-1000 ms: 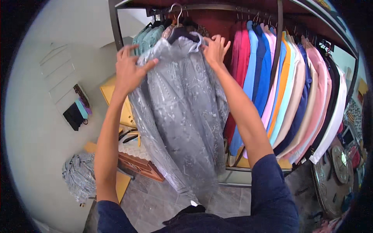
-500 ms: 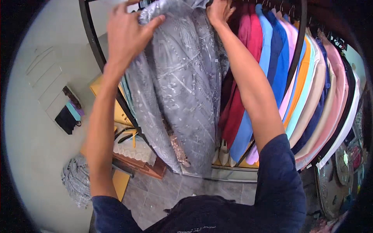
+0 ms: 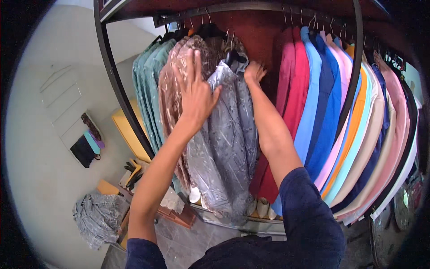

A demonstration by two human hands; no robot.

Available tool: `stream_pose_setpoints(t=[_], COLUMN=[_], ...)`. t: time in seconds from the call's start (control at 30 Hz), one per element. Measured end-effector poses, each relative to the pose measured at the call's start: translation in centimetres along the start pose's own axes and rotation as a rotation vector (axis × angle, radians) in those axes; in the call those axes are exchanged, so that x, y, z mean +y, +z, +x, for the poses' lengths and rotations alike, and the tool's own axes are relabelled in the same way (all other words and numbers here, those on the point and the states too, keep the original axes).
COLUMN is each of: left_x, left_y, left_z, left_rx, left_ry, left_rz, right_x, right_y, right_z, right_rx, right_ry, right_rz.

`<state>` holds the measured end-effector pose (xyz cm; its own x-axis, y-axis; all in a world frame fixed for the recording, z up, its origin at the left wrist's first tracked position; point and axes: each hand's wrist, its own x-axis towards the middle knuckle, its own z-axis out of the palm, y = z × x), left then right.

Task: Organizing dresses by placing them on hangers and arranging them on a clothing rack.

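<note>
A shiny grey patterned garment (image 3: 224, 130) hangs from the rail on a black hanger (image 3: 234, 58). My left hand (image 3: 197, 96), fingers spread, lies along its left shoulder and reaches over the brown garments (image 3: 172, 80) beside it. At the grey garment's right shoulder is my right hand (image 3: 254, 71), its fingers apart and pointing right. Neither hand visibly grips anything. To the left of the brown garments hang several green ones (image 3: 152, 89).
Red, blue, pink, orange and pale garments (image 3: 327, 112) crowd the right side. A black upright post (image 3: 117, 85) stands left, another (image 3: 356, 58) right. Pale shoes (image 3: 262, 207) sit underneath. A grey bundled cloth (image 3: 99, 219) lies lower left, near a wooden drawer unit (image 3: 179, 217).
The grey garment was close to me, with both hands at its top; now it hangs farther back among the others. My left hand has come off its collar and spread. More of the rail shows.
</note>
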<state>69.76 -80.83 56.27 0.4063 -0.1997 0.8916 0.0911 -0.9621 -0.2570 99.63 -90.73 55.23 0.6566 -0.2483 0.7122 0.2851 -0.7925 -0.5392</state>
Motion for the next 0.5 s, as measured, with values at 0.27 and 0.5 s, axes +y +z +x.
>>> stream_pose_setpoints(t=[0.27, 0.5], left_x=[-1.4, -3.9], left_y=[2.9, 6.2], left_z=[5.8, 12.8], left_rx=[-0.020, -0.146], left_ry=[0.055, 0.043], left_rz=[0.076, 0.169], right_x=[-0.4, -1.0], right_y=[2.0, 4.1], right_z=[3.0, 8.4], right_rx=[0.042, -0.028], right_ry=[0.040, 0.097], right_rz=[0.144, 0.073])
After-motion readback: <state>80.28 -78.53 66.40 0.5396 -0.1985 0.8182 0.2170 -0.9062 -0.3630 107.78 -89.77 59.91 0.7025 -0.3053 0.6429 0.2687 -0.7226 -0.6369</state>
